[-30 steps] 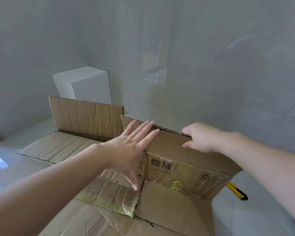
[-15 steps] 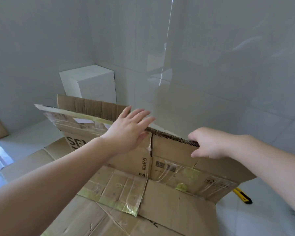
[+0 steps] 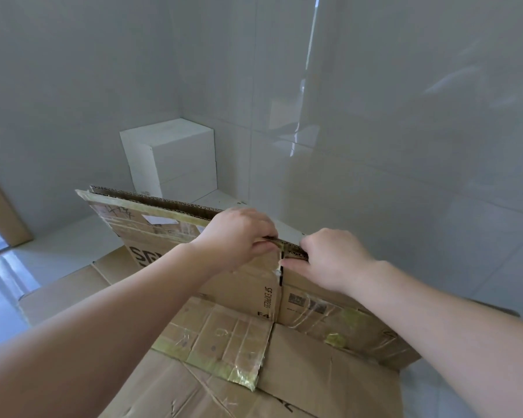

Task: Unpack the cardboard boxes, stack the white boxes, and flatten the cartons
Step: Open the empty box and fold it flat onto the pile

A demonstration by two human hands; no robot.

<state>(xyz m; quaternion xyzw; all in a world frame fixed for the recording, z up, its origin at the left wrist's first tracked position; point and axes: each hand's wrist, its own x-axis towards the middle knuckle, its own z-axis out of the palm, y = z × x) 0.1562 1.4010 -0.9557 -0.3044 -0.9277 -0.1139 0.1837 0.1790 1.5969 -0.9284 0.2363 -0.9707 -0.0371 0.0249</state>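
A brown taped carton (image 3: 224, 327) lies spread out on the floor, its far panels lifted upright in front of me. My left hand (image 3: 239, 236) grips the top edge of the left upright panel (image 3: 151, 233), printed with black letters. My right hand (image 3: 329, 260) pinches the top edge of the right upright panel (image 3: 329, 312), right beside the slit between the two. Both hands sit close together at that slit. White boxes (image 3: 175, 158) are stacked in the corner behind the carton, against the tiled walls.
More flattened cardboard (image 3: 67, 285) lies on the floor at the left under the carton. A brown door edge (image 3: 0, 212) stands at the far left. Glossy tiled walls (image 3: 375, 146) close in behind and to the right.
The far panels have been lifted from lying flat to upright. My left hand went from a flat open palm to gripping the left panel's top edge, and both hands moved together. The yellow cutter is out of view.
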